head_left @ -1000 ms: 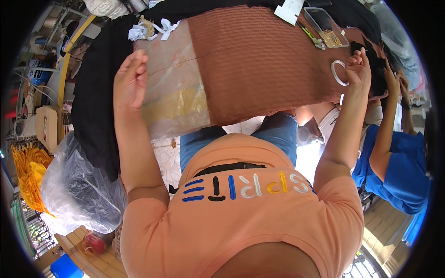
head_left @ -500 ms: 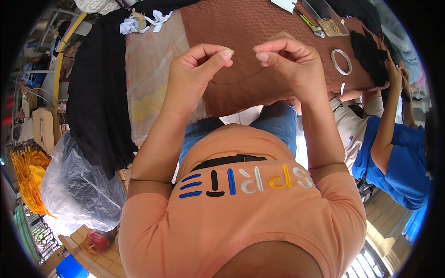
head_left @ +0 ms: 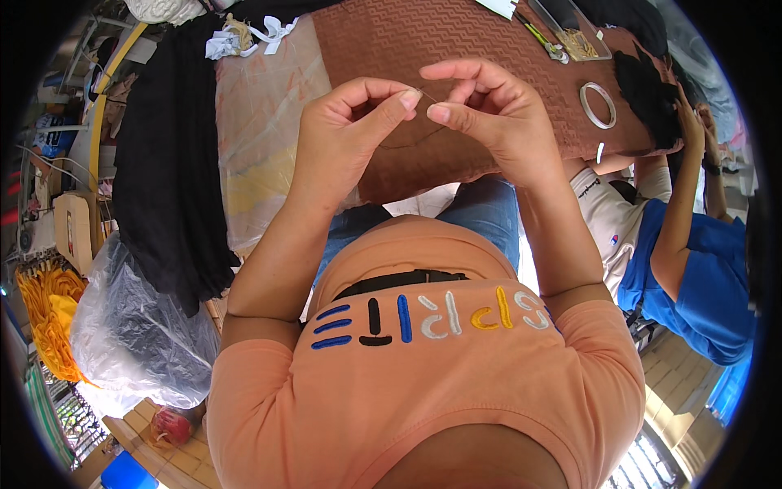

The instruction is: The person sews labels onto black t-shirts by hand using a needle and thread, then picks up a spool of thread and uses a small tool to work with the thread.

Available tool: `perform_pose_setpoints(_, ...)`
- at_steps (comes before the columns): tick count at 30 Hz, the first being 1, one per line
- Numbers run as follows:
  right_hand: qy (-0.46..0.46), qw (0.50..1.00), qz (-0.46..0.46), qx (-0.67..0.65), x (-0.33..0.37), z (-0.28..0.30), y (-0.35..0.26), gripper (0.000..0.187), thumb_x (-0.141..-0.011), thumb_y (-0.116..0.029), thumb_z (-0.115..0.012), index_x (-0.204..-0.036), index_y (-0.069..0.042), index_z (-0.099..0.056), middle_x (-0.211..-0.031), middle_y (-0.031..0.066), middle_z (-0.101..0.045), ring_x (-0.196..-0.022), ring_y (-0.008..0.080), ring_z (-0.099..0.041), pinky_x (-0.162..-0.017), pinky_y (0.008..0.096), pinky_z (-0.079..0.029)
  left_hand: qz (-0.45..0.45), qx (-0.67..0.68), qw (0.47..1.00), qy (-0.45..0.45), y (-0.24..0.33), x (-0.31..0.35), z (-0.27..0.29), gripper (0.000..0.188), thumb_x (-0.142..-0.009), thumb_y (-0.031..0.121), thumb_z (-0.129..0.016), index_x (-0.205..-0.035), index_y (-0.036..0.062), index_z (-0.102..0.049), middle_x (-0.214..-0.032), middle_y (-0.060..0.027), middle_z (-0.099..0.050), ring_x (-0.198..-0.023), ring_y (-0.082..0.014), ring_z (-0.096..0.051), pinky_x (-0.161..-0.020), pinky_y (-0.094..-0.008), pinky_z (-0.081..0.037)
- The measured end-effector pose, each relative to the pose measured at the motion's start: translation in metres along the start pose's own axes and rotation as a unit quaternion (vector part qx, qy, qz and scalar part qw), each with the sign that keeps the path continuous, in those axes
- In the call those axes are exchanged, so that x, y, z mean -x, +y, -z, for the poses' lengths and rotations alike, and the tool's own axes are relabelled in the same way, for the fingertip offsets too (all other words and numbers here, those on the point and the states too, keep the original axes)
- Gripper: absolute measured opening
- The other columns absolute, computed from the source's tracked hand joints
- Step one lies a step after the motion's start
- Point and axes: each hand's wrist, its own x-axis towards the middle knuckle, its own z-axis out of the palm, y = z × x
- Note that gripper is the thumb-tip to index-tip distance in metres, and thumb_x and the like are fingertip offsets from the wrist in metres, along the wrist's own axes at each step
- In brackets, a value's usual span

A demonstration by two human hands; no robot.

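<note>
The person wore a short-sleeved orange T-shirt [head_left: 423, 383] with raised lettering in blue, black, white and yellow across the chest, and blue jeans [head_left: 481, 212]. Both forearms were bare, without rings or watch.

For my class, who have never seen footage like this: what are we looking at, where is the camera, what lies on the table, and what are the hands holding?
There is no machine here, only a person working with two bare hands. The picture comes from a wide fisheye camera worn on that person's head, looking down, so straight edges bend and the orange shirt fills the bottom. The left hand and right hand are raised close together, fingertips pinched on something very fine, seemingly a thread; whether there is a needle is too small to tell. Beneath them lies brown patterned fabric, with clear plastic wrap over its left end and black cloth beside that. A white ring rests on the fabric. Another person in blue works at the right.
</note>
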Motion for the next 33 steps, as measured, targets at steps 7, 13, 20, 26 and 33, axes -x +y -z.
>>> perform_pose_setpoints(7, -0.023, 1.0, 0.004, 0.015, -0.001, 0.002, 0.001, 0.02, -0.08, -0.004, -0.07, -0.1, -0.003, -0.068, -0.077, -0.0046, -0.061, -0.068, 0.0003, -0.05, -0.063, 0.0158, -0.041, -0.011, 0.0, 1.0, -0.004, -0.002, -0.001, -0.001, 0.015, -0.084, 0.012, -0.068, -0.093, -0.0001, -0.068, -0.082, -0.0028, -0.065, -0.077, -0.0057, -0.058, -0.069, -0.0175, -0.046)
perform_pose_setpoints(13, 0.007, 1.0, 0.022, 0.016, -0.002, 0.001, 0.007, 0.014, -0.08, -0.004, -0.069, -0.094, -0.002, -0.069, -0.08, -0.0013, -0.065, -0.071, 0.0034, -0.054, -0.066, 0.0183, -0.044, -0.005, -0.013, 1.0, -0.017, -0.001, 0.0, -0.002, 0.015, -0.084, 0.011, -0.068, -0.094, -0.0006, -0.067, -0.084, -0.0035, -0.065, -0.078, -0.0071, -0.059, -0.071, -0.0196, -0.046)
perform_pose_setpoints(20, 0.05, 0.963, 0.141, 0.226, -0.002, 0.004, 0.007, 0.011, -0.076, -0.001, -0.069, -0.085, -0.006, -0.072, -0.076, 0.0012, -0.06, -0.07, 0.0093, -0.055, -0.064, 0.0229, -0.045, -0.095, -0.143, 0.985, 0.032, 0.002, 0.0, -0.001, 0.013, -0.079, 0.011, -0.072, -0.088, 0.0022, -0.069, -0.085, -0.0025, -0.065, -0.08, -0.0104, -0.059, -0.073, -0.0226, -0.047)
perform_pose_setpoints(26, 0.038, 0.966, 0.15, 0.206, -0.002, 0.001, -0.004, 0.013, -0.074, 0.0, -0.069, -0.084, -0.009, -0.072, -0.07, 0.0022, -0.057, -0.067, 0.0116, -0.054, -0.061, 0.0241, -0.043, -0.185, -0.248, 0.95, 0.036, 0.001, -0.006, 0.005, 0.013, -0.078, 0.014, -0.072, -0.085, 0.0025, -0.068, -0.096, -0.0052, -0.063, -0.091, -0.0163, -0.059, -0.081, -0.0278, -0.045)
perform_pose_setpoints(33, 0.018, 0.96, 0.171, 0.222, 0.0, -0.002, -0.007, 0.014, -0.074, 0.0, -0.071, -0.086, -0.007, -0.072, -0.07, 0.001, -0.057, -0.068, 0.009, -0.054, -0.062, 0.0236, -0.043, -0.211, -0.221, 0.951, 0.058, 0.002, -0.007, 0.006, 0.014, -0.078, 0.015, -0.072, -0.086, 0.0036, -0.068, -0.098, -0.0056, -0.062, -0.094, -0.017, -0.057, -0.085, -0.0291, -0.043)
